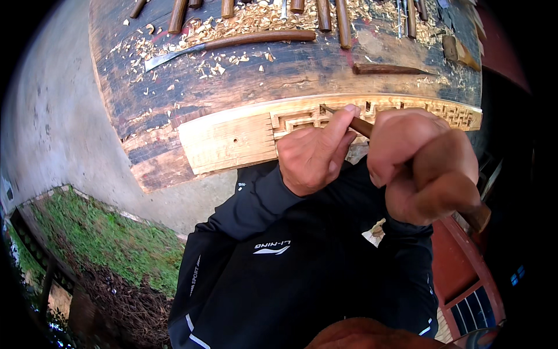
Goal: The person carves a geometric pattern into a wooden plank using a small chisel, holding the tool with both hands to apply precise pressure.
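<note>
A long, slightly curved pale board (226, 145) lies along the near bench edge, its right part carved with a stepped lattice pattern. A chisel (362, 127) has its narrow tip at a recess in that carving. My left hand (311, 154) rests against the board, thumb and fingers closed on the chisel near its blade. Above and right of it, my right hand (423, 163) is closed round the wooden handle, whose end sticks out below the fist. Part of the handle and carving is hidden by my hands.
The worn bench (139, 75) holds wood shavings (244, 20), several wooden-handled tools along the back, a long flat-bladed chisel (261, 37), a tapered tool (383, 69) and a wooden-bodied tool (456, 51) at right. Concrete ground (52, 128) and grass (104, 232) lie left.
</note>
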The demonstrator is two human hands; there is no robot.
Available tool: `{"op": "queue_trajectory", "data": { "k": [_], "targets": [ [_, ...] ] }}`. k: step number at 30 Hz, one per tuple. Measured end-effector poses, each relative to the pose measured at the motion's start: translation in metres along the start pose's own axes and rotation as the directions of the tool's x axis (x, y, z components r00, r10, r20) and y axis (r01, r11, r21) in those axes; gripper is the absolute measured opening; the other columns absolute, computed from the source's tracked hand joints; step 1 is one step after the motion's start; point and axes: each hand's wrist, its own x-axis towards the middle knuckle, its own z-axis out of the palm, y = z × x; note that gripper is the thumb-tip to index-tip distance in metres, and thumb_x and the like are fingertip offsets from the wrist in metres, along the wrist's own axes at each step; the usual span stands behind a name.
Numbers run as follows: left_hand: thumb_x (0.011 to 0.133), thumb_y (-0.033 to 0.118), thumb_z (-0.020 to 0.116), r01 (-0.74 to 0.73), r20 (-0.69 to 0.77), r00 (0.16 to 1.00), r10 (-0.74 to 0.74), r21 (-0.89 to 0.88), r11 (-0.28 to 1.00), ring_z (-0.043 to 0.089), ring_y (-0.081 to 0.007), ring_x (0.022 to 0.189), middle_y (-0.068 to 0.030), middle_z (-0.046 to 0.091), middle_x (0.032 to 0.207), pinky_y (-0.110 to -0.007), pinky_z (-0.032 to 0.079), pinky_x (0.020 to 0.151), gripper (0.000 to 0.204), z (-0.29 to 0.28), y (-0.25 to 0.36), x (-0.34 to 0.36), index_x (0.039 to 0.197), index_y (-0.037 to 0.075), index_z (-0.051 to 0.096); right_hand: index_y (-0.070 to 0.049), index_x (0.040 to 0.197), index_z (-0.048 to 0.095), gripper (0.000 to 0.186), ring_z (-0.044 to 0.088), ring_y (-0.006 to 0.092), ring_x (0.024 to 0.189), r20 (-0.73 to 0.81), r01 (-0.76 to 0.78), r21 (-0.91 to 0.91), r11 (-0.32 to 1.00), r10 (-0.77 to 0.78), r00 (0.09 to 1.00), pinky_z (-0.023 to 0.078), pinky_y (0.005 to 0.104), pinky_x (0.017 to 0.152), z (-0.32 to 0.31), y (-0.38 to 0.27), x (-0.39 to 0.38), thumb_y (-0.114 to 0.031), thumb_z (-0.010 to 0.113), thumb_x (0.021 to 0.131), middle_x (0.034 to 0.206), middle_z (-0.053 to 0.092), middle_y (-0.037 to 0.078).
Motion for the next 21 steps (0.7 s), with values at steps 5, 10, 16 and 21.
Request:
{"op": "queue_trajectory", "data": {
  "k": [5,10,16,21],
  "targets": [
    [0.084,-0.01,0.083,0.096,-0.001,0.995,-0.097,-0.091,0.991,0.071,-0.0215,0.061,-0.0135,0.083,0.102,-0.032,0.054,0.056,0.06,0.008,-0.003,-0.01,0.141,-0.008,0.066,-0.007,0.087,0.042,0.042,0.046,0.0127,0.044,0.087,0.048,0.001,0.999,-0.048,0.995,0.038,0.0286,0.04,0.003,0.005,0.0,-0.032,0.048,0.12,0.067,0.058,0.008],
    [0.082,-0.01,0.082,0.037,0.022,0.999,-0.037,0.011,0.999,0.072,-0.0223,0.062,-0.0113,0.082,0.098,-0.032,0.054,0.056,0.058,-0.005,0.004,-0.004,0.138,-0.007,0.069,-0.007,0.081,0.043,0.048,0.046,0.0137,0.043,-0.066,0.029,-0.038,0.999,-0.032,0.997,0.034,0.0293,0.037,0.013,-0.001,-0.005,-0.034,0.047,0.12,0.062,0.057,0.007],
    [0.084,-0.011,0.079,-0.102,0.013,0.995,0.102,-0.01,0.995,0.074,-0.0238,0.064,-0.0136,0.079,0.091,-0.033,0.056,0.058,0.051,-0.001,-0.001,0.001,0.134,-0.007,0.07,-0.005,0.075,0.05,0.058,0.049,0.016,0.042,0.057,0.041,0.192,0.981,-0.053,0.997,0.037,0.0321,0.038,-0.006,-0.008,-0.023,-0.046,0.055,0.116,0.064,0.064,0.008],
    [0.085,-0.018,0.071,-0.173,0.1,0.98,0.172,0.003,0.985,0.074,-0.0227,0.064,-0.0177,0.082,0.1,-0.032,0.055,0.055,0.056,-0.007,0.002,0.002,0.139,-0.005,0.062,-0.005,0.074,0.052,0.06,0.056,0.0189,0.047,-0.131,0.178,0.303,0.936,-0.144,0.981,0.041,0.0327,0.041,-0.005,-0.009,-0.048,-0.05,0.071,0.109,0.07,0.068,0.011]
  ]
}}
